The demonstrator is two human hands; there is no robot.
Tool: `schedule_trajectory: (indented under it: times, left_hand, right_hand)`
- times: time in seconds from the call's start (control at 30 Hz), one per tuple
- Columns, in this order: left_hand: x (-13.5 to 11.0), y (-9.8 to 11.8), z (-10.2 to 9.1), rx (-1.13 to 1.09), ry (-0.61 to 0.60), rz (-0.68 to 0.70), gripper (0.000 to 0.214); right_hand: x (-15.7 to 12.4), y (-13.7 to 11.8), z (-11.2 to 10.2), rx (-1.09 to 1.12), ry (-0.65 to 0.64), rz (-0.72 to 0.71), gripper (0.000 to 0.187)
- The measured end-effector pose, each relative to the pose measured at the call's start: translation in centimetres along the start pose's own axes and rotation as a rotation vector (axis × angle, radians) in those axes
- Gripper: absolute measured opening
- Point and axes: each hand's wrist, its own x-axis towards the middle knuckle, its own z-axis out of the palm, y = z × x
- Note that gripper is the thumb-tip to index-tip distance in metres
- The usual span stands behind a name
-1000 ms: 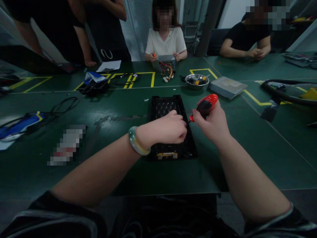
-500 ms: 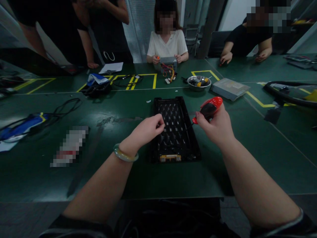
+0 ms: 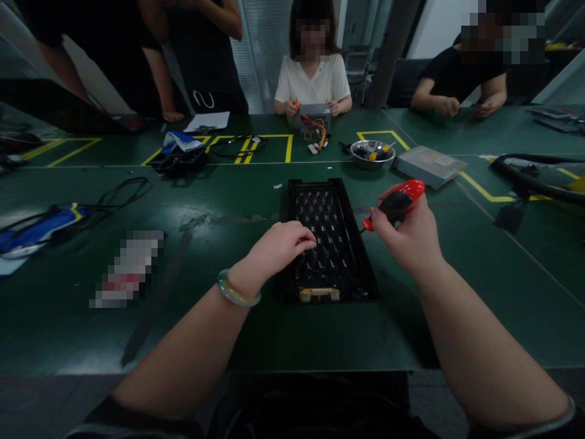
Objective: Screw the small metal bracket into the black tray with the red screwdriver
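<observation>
A black rectangular tray (image 3: 331, 201) with a ribbed, honeycomb inside lies lengthwise on the green table in front of me, a small gold connector (image 3: 319, 294) at its near end. My left hand (image 3: 280, 246), a pale bangle on its wrist, rests on the tray's left rim with fingers curled over the edge. My right hand (image 3: 408, 235) hovers just right of the tray, closed round a red-and-black screwdriver (image 3: 395, 201) whose thin shaft points down-left toward the tray's right side.
A metal bowl (image 3: 372, 152) with small parts and a grey drive box (image 3: 429, 164) sit beyond the tray. Cables and a blue-black bundle (image 3: 180, 152) lie far left. People sit and stand along the far edge. Yellow tape lines mark the table.
My left hand has pulled back from the middle of the tray to its left rim, uncovering the honeycomb inside. My right hand with the screwdriver has drifted slightly right and up.
</observation>
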Motion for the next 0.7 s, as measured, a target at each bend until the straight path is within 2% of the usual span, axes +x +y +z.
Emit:
schedule_trajectory:
  times: [0.13, 0.3, 0.43, 0.6, 0.7]
  left_hand:
    - [0.0, 0.7, 0.3, -0.033, -0.049, 0.017, 0.019]
    - [-0.4, 3.2, -0.5, -0.182, -0.086, 0.079, 0.018]
    - [-0.6, 5.0, -0.7, -0.253, -0.196, 0.183, 0.022]
    - [-0.5, 5.4, 0.2, -0.218, -0.265, 0.261, 0.020]
    - [-0.2, 5.1, 0.5, -0.162, -0.197, 0.257, 0.019]
  right_hand:
    - [0.0, 0.2, 0.1, -0.014, 0.014, -0.019, 0.026]
    - [-0.1, 0.5, 0.1, -0.030, 0.034, -0.031, 0.026]
    - [-0.1, 0.3, 0.1, -0.018, 0.030, -0.045, 0.025]
    - [0.0, 0.5, 0.2, 0.005, 0.022, -0.071, 0.025]
    - [-0.1, 0.6, 0.3, 0.004, 0.025, -0.078, 0.025]
